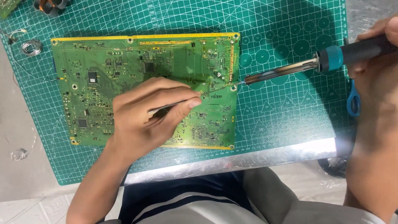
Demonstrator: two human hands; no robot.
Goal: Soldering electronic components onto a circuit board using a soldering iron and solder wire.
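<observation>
Green circuit board (124,70) lies flat on the green cutting mat (290,120), yellow strip along its far edge. Left hand (145,116) rests over the board's near-centre, fingers pressed together, pinching thin metal tweezers (174,105); tips point toward the board's right edge. Right hand (379,39), right of the board, is closed around the dark grip of a soldering iron (298,66). Iron's tip meets the board at its right edge, probably touching near a screw hole. 1 wire coil (31,47) sits left of the board.
</observation>
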